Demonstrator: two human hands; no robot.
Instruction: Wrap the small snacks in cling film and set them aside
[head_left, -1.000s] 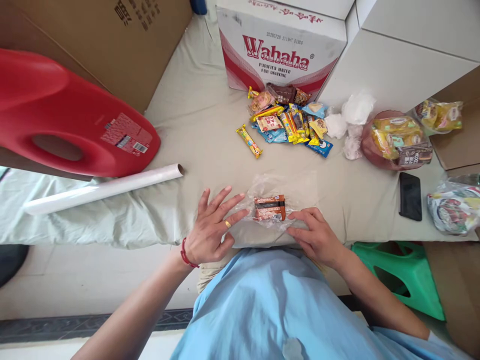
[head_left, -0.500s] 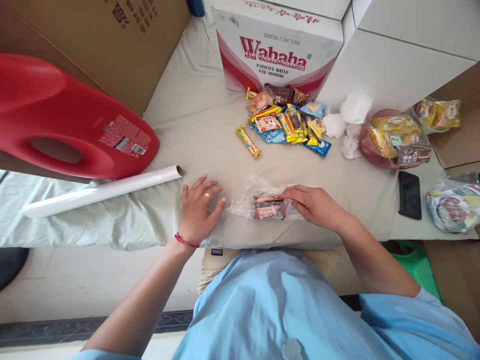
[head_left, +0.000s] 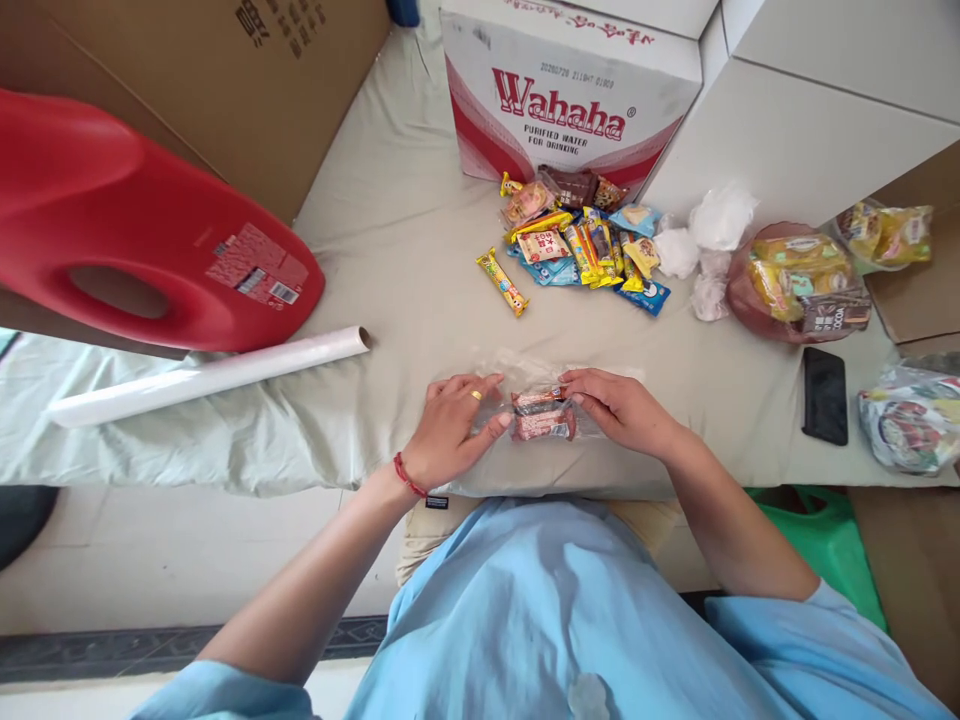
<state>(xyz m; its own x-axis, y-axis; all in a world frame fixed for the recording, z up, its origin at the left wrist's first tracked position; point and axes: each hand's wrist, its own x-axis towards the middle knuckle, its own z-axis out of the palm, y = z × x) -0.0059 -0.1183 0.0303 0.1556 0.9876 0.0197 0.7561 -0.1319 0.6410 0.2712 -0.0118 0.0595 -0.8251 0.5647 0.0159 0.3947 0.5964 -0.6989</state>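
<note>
Brown packet (head_left: 542, 427) lies near the cloth's front edge (head_left: 285, 477), left hand (head_left: 450, 425) spread, right hand (head_left: 628, 408) unclear in grip.

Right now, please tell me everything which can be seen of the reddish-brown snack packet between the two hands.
The snack packet is roughly rectangular, with a reddish-brown, glossy wrapper, a dark band across it and pale print below, too small to read. It lies flat, long side crosswise, over the cloth, among crinkled clear film that seems to cover it. The right hand is at its upper right corner, the left hand by its left edge; whether either touches the wrapper itself, I cannot tell.
</note>
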